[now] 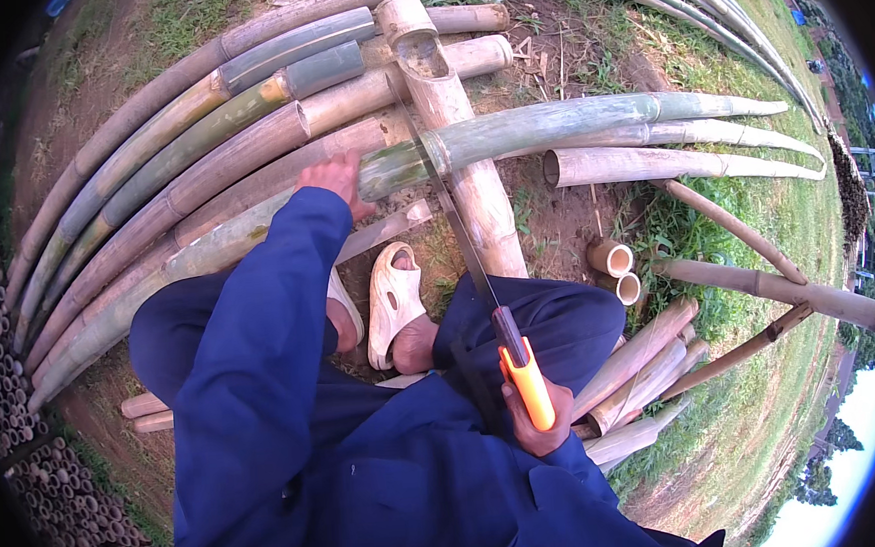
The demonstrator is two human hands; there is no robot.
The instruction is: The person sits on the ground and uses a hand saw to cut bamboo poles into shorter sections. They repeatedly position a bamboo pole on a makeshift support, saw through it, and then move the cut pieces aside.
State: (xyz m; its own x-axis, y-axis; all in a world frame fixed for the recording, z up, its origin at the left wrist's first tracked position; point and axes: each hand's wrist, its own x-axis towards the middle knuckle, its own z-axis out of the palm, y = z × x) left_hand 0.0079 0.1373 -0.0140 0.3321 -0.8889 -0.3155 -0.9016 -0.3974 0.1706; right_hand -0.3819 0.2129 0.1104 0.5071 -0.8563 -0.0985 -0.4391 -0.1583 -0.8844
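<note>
A long green bamboo pole lies crosswise in front of me, resting over a thick pale bamboo support that has a notch cut in its far end. My left hand presses down on the pole with its fingers wrapped round it, just left of the saw. In my right hand is the orange handle of a handsaw. Its long blade runs away from me and crosses the pole beside a node, right of my left hand. How deep the blade sits in the bamboo I cannot tell.
Several bamboo poles lie side by side at the left. Two short cut tubes stand right of the support, near a bamboo frame. Cut lengths lie by my right knee. Stacked bamboo fills the far left.
</note>
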